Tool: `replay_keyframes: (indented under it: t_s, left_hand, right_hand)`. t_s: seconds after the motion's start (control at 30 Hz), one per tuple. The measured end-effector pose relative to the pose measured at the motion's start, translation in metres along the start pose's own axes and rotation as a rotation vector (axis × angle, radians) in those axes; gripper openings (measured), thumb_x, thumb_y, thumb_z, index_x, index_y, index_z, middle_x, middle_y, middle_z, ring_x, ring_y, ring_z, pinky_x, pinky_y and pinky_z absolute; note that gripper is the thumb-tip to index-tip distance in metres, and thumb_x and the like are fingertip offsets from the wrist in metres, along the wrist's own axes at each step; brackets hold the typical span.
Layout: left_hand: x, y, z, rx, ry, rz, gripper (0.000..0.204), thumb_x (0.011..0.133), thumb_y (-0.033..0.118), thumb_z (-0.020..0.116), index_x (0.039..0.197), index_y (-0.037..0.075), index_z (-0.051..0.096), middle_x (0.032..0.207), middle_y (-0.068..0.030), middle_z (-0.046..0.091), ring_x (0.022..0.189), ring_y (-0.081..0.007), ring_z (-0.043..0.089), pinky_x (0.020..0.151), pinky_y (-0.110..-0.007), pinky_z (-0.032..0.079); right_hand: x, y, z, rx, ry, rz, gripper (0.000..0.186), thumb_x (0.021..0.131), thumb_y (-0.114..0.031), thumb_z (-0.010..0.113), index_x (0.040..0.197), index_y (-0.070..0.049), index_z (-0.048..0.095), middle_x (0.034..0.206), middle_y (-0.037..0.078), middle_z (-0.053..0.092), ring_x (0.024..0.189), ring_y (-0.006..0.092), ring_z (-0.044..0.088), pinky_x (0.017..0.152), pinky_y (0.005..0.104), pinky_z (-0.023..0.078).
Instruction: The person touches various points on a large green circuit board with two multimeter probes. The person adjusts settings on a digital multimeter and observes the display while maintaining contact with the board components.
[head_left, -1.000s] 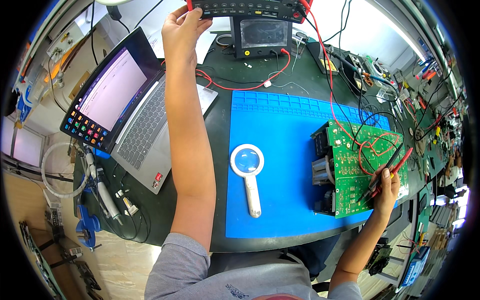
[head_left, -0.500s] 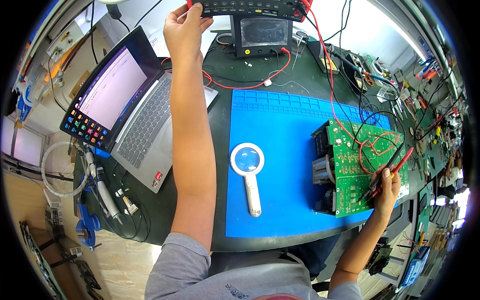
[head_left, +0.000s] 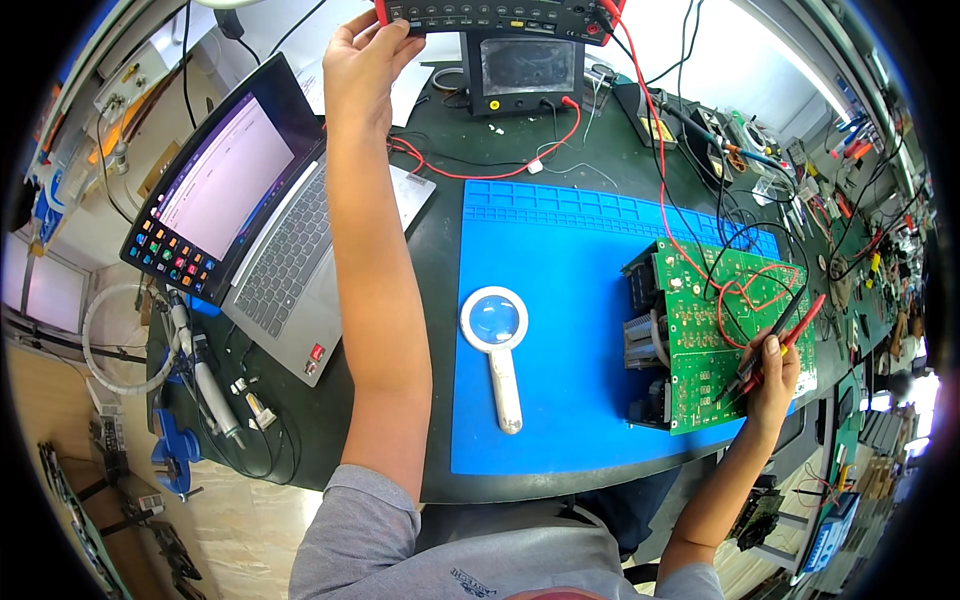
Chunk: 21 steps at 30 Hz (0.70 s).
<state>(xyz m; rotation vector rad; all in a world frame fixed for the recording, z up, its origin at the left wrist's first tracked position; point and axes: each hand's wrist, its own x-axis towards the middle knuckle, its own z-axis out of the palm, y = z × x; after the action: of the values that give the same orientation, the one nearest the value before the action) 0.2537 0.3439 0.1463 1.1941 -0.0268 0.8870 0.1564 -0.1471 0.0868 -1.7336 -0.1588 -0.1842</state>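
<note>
My left hand (head_left: 362, 75) reaches up to the left end of a black and red bench multimeter (head_left: 490, 18), its thumb on the front panel beside the buttons. The fingers are bent around that corner and partly hidden. At the right, my right hand (head_left: 768, 390) is closed around a pair of test probes (head_left: 790, 325), one black and one red. The probes slant across a green circuit board (head_left: 700, 330), and their tips point at its lower part; contact is hard to make out. Red and black leads run from the meter down to the board.
A blue mat (head_left: 570, 390) lies under the board, with a white magnifying glass (head_left: 495, 320) on it. An open laptop (head_left: 285, 235) stands left. Below the meter is a black instrument with a screen (head_left: 527, 68). Tools and cables crowd the right side.
My left hand has shifted slightly left and down, and its thumb sits lower on the meter's panel. My right hand and the probes have barely moved.
</note>
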Motion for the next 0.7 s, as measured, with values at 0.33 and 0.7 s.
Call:
replay_keyframes:
  t_s: [0.33,0.7]
  left_hand:
    - [0.0008,-0.0014,-0.0043,0.026,-0.032,0.022,0.045,0.082,-0.007,0.058,0.12,-0.017,0.035,0.107,-0.0238,0.054,0.093,-0.0281,0.064,0.084,-0.028,0.057]
    - [-0.003,0.0002,0.0005,0.088,-0.02,0.075,0.044,0.082,-0.005,0.059,0.118,-0.017,0.038,0.106,-0.0247,0.055,0.092,-0.0286,0.065,0.083,-0.027,0.057]
  right_hand:
    - [-0.0004,-0.0002,-0.001,-0.029,0.017,0.003,0.035,0.089,-0.037,0.058,0.088,-0.002,0.055,0.063,0.003,0.054,0.044,0.0058,0.045,0.04,0.0185,0.032]
    - [-0.0004,0.0004,-0.0011,-0.02,0.01,0.003,0.034,0.09,-0.036,0.057,0.088,-0.002,0.054,0.063,0.003,0.054,0.044,0.006,0.045,0.04,0.0186,0.033]
